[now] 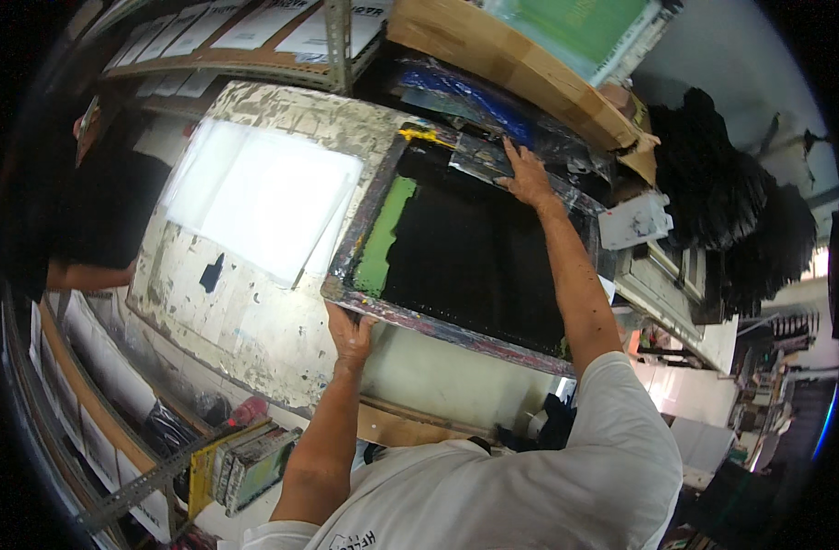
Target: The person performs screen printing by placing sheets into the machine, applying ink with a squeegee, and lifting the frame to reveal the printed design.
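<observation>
A screen printing frame (456,328) with ink-stained sides lies in front of me, its mesh dark with black ink and a green strip (380,240) along the left. My left hand (349,339) grips the frame's near left corner, thumb along the side and other fingers partly hidden beneath. Across the far side reaches my right hand (528,179), its thumb and fingers straddling a grey, ink-smeared squeegee (479,159) that rests by the far edge. Left of the frame, white sheets (264,192) lie on the stained, paint-flecked table (186,266).
A person in dark clothes (103,215) stands at the left, a forearm near the table edge. Racks of printed white sheets (236,23) stand at the far left and near left. A cardboard box (511,64) sits beyond the frame. Black bundles (713,174) hang at right.
</observation>
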`<state>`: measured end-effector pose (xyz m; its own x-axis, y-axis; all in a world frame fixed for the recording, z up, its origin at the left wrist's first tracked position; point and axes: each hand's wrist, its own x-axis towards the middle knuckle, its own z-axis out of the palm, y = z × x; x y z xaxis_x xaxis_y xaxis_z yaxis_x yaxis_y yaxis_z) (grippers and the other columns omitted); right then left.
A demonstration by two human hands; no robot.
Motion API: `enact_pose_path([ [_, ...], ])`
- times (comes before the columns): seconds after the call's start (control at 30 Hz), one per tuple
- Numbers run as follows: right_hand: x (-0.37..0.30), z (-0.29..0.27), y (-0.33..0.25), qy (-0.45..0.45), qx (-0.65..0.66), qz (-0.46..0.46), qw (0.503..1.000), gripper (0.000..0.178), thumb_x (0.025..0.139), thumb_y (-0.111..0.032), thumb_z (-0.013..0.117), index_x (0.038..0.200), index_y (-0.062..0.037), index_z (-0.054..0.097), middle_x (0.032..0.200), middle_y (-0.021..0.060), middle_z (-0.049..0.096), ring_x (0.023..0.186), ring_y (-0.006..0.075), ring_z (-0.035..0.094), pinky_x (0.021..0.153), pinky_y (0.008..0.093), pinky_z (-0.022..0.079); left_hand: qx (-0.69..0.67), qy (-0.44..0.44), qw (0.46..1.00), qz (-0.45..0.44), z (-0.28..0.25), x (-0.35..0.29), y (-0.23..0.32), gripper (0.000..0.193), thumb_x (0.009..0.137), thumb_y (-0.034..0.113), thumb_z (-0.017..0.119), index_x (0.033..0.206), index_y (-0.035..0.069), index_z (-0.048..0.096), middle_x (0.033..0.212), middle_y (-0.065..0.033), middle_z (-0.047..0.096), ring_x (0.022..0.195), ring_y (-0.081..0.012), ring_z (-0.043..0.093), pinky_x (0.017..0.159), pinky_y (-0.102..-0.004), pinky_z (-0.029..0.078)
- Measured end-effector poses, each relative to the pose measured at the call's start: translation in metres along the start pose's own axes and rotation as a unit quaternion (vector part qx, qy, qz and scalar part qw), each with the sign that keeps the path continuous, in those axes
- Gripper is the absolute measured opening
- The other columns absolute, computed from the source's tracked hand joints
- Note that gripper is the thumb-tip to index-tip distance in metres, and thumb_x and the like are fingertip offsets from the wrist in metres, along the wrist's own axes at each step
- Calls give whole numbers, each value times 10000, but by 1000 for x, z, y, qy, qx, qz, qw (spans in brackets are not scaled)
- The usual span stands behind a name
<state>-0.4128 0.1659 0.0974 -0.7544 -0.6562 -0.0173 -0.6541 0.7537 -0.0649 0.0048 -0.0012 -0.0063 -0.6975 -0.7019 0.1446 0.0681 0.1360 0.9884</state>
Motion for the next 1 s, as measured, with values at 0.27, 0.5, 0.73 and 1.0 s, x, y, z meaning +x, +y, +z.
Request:
enact_pose_path([
  [0.27, -50, -22, -37, 55, 12, -46, 997, 978, 756, -284, 827, 1565, -238, 278, 1261, 202, 509, 1187, 385, 503, 942, 500, 390, 17, 9, 1000, 11, -3, 0, -15, 1024, 843, 475, 739, 1495, -71, 169, 1369, -235, 445, 1235, -313, 490, 1079, -405, 376],
  [0.5, -188, -50, -147, -29, 107, -89, 990, 963, 725, -261, 839, 1541, -191, 333, 1162, 233, 513, 1115, 390, 508, 893, 479, 402, 60, 27, 997, 41, 1, 3, -8, 982, 811, 415, 726, 1481, -84, 211, 1384, -269, 441, 1250, -386, 484, 1071, -429, 388],
  [0.73, -147, -15, -142, 38, 78, -67, 994, 843, 710, -209, 832, 1467, -208, 461, 1144, 209, 516, 1074, 364, 505, 857, 469, 379, 44, 16, 999, -10, -4, -2, -14, 1034, 822, 477, 730, 1518, -41, 167, 1409, -232, 429, 1258, -341, 480, 1040, -412, 415],
  [1.0, 4, -3, -51, 35, 25, 71, 997, 854, 732, -242, 831, 1487, -262, 432, 1327, 238, 512, 1234, 394, 496, 959, 517, 385, 39, 5, 999, 1, -2, 2, -5, 1015, 828, 445, 738, 1503, -62, 174, 1385, -217, 445, 1210, -304, 503, 1032, -391, 414],
])
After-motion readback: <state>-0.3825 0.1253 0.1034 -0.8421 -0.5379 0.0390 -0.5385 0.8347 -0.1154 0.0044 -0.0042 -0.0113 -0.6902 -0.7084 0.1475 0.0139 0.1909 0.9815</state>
